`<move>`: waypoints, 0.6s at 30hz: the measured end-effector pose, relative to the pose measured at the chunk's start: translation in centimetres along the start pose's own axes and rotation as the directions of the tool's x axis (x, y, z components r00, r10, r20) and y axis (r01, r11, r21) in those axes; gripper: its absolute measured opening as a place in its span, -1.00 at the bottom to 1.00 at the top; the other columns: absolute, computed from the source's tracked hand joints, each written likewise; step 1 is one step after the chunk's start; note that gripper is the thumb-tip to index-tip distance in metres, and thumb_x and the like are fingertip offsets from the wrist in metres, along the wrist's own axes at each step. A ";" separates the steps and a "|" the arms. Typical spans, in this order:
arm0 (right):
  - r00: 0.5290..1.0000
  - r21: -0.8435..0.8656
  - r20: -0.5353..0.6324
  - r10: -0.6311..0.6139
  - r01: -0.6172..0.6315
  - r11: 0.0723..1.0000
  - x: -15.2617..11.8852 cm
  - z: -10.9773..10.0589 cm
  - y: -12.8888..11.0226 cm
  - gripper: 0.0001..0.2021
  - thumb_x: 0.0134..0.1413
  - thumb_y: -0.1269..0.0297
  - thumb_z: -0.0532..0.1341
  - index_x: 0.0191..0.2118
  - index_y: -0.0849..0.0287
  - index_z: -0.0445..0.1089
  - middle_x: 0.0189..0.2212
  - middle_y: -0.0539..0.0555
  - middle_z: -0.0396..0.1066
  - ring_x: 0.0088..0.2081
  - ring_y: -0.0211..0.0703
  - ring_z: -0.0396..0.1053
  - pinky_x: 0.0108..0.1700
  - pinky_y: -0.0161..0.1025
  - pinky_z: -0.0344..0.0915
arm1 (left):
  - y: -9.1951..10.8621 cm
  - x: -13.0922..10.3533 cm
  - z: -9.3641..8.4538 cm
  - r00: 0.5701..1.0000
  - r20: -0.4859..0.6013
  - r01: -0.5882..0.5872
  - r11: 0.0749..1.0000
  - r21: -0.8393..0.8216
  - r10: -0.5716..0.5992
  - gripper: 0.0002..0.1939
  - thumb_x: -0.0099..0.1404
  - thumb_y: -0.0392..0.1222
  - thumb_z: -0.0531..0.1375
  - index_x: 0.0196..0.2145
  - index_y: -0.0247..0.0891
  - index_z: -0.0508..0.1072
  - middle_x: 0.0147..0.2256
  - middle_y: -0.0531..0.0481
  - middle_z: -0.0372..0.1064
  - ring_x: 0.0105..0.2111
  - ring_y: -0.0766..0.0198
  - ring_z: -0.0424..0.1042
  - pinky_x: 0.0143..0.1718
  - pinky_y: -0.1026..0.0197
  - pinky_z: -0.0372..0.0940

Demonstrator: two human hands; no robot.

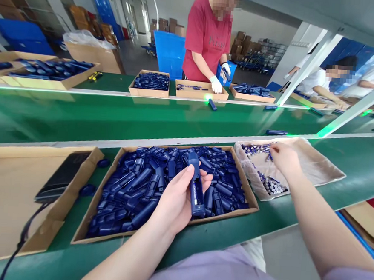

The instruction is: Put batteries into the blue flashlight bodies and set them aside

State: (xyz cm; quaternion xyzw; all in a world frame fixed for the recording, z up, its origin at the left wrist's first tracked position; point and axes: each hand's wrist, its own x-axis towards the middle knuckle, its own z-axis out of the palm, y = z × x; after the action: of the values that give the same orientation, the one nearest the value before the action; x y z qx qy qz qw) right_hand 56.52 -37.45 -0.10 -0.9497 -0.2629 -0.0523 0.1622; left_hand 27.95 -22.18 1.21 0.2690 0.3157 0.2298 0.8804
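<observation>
Three cardboard trays sit along the near edge of the green desk (358, 169). Leftmost, a shallow tray (6, 195) carries a flat black device (61, 178) with a trailing cable. At centre, the open box (81, 226) is heaped with loose blue casings, within easy reach. Above it the left hand (174, 199) grips one blue casing (197, 187) upright, fingers wrapped around its body; faint print on it is unreadable. Further right, the right hand (285, 157) reaches into the lined tray (319, 166) of small cylindrical cells (272, 184), fingers pinched narrow at the pile; whether they hold one, I cannot tell. Across the conveyor (111, 117), a person in a red shirt (207, 39) works; its lettering is illegible.
</observation>
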 end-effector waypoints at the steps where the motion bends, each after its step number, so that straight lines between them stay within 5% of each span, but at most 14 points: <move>1: 0.999 -0.040 0.028 0.044 -0.043 0.998 1.6 0.4 1.7 -0.81 0.21 0.41 0.10 -0.22 0.38 0.45 -0.28 0.27 0.45 -0.18 -0.01 0.42 -0.06 -0.07 0.32 | 0.1 -0.1 0.0 1.000 -0.006 0.028 0.999 0.032 -0.028 -0.79 0.37 -0.20 0.16 -0.12 -0.36 0.46 -0.31 -0.11 0.42 -0.36 0.28 0.49 -0.32 0.31 0.45; 4: 0.990 -0.114 0.118 0.081 -0.067 0.991 3.9 2.1 5.0 -0.88 0.18 0.36 0.21 -0.34 0.31 0.40 -0.40 0.09 0.41 -0.31 -0.20 0.38 -0.14 -0.17 0.33 | 0.3 -0.2 -0.2 0.996 0.043 0.080 0.991 0.104 -0.084 -0.69 0.38 -0.06 0.13 -0.03 -0.29 0.42 -0.46 -0.01 0.35 -0.58 0.35 0.37 -0.60 0.38 0.31; 8: 0.985 -0.109 0.168 0.035 -0.017 0.994 4.0 2.7 5.8 -0.82 0.17 0.31 0.23 -0.42 0.28 0.36 -0.47 0.02 0.36 -0.38 -0.26 0.35 -0.21 -0.24 0.31 | 0.3 -0.1 -0.7 0.974 0.203 0.074 0.986 0.151 -0.104 -0.62 0.37 0.03 0.09 -0.02 -0.28 0.39 -0.62 0.06 0.24 -0.74 0.42 0.11 -0.73 0.41 0.04; 11: 0.985 -0.025 0.161 -0.056 0.061 0.998 1.8 1.1 3.7 -0.91 0.12 0.41 0.18 -0.37 0.29 0.41 -0.46 0.13 0.39 -0.37 -0.16 0.39 -0.23 -0.20 0.31 | 0.1 -0.2 -0.8 0.954 0.234 0.142 0.970 0.199 -0.188 -0.69 0.35 0.02 0.08 -0.18 -0.30 0.39 -0.66 0.04 0.22 -0.75 0.42 0.04 -0.73 0.41 -0.05; 14: 0.947 0.167 0.159 -0.278 0.252 0.953 -3.4 -1.3 -1.2 -0.76 0.14 0.38 0.16 -0.07 0.19 0.40 -0.22 0.13 0.46 -0.24 -0.17 0.42 -0.15 -0.26 0.35 | -0.2 -0.4 -0.5 0.927 0.238 0.228 0.940 0.252 -0.289 -0.79 0.31 -0.04 0.10 -0.31 -0.25 0.31 -0.64 0.02 0.26 -0.72 0.39 0.10 -0.70 0.40 0.01; 15: 0.901 0.256 0.146 -0.409 0.365 0.895 -5.5 -2.1 -3.3 -0.76 0.16 0.32 0.18 -0.04 0.08 0.39 -0.16 0.06 0.44 -0.16 -0.20 0.41 -0.10 -0.30 0.35 | -0.3 -0.4 -0.4 0.918 0.250 0.243 0.935 0.258 -0.307 -0.81 0.29 -0.06 0.13 -0.32 -0.25 0.31 -0.62 0.02 0.27 -0.69 0.38 0.14 -0.67 0.40 0.05; 16: 0.779 0.374 0.051 -0.625 0.566 0.735 -7.6 -2.9 -5.4 -0.78 0.18 0.32 0.18 -0.05 0.07 0.39 -0.11 0.06 0.42 -0.08 -0.19 0.39 -0.02 -0.27 0.34 | -0.4 -0.5 -0.3 0.911 0.265 0.250 0.934 0.255 -0.316 -0.82 0.28 -0.08 0.17 -0.32 -0.25 0.31 -0.59 0.02 0.29 -0.65 0.38 0.19 -0.64 0.40 0.09; 18: 0.533 0.478 -0.097 -0.840 0.765 0.431 -11.0 -3.8 -9.1 -0.79 0.22 0.41 0.15 -0.05 0.08 0.36 -0.11 0.04 0.40 -0.05 -0.26 0.37 -0.01 -0.34 0.33 | -0.5 -0.6 -0.2 0.899 0.299 0.255 0.937 0.237 -0.321 -0.82 0.25 -0.13 0.24 -0.32 -0.28 0.35 -0.52 0.03 0.29 -0.57 0.38 0.25 -0.56 0.40 0.17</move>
State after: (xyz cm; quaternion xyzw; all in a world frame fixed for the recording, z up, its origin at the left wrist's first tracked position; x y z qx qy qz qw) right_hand 42.36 -36.68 4.00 -0.6396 -0.6993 0.0159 0.3187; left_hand 27.49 -22.84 1.02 0.3376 0.2193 0.0162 0.9152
